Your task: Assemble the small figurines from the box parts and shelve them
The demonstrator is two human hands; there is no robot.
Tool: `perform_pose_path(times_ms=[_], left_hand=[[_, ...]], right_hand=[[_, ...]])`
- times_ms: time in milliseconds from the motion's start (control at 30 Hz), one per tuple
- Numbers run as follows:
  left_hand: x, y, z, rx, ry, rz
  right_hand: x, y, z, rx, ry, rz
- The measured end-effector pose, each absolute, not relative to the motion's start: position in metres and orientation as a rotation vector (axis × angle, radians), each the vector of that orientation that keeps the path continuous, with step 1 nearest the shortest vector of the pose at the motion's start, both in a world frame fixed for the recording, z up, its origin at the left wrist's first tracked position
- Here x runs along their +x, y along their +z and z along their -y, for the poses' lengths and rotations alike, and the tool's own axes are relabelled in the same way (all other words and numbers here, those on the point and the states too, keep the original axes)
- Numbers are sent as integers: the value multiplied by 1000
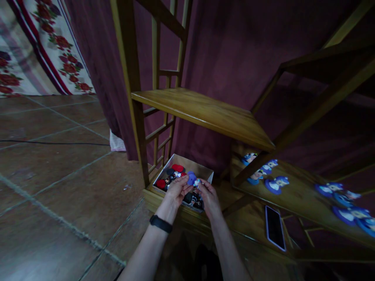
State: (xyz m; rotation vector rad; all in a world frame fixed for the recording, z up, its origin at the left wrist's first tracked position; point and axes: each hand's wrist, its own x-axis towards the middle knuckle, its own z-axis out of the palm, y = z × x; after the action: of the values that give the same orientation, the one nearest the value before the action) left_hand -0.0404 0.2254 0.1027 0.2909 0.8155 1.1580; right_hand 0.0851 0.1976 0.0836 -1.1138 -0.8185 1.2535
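My left hand [177, 191], with a black band on its wrist, and my right hand [207, 195] meet over an open cardboard box [195, 167] on the lowest shelf. Together they pinch a small blue and white toy figure [193, 180] just above the box. Inside the box lie several small red, black and blue toy figures [173, 174]. Both hands have their fingers closed on the blue figure.
A wooden shelf unit [205, 111] stands before a dark red curtain. Several blue figures [275, 183] lie on a shelf at the right, more at the far right [348, 207]. A phone [274, 227] lies on a lower board. Tiled floor [58, 175] spreads left.
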Motion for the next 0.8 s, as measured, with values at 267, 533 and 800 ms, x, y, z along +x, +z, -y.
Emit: perform_pose_path(times_ms=[267,533,800], left_hand=[[-31,103,-223,289,1158,-797],[-24,103,-220,419,1195,-822],[-24,98,-222,460,1228,-876]], right_hand=[[93,78,-206,-1274,1009,1013],[100,71,-213,-1337,927,1088],[101,80,-207,-1466,656,1372]])
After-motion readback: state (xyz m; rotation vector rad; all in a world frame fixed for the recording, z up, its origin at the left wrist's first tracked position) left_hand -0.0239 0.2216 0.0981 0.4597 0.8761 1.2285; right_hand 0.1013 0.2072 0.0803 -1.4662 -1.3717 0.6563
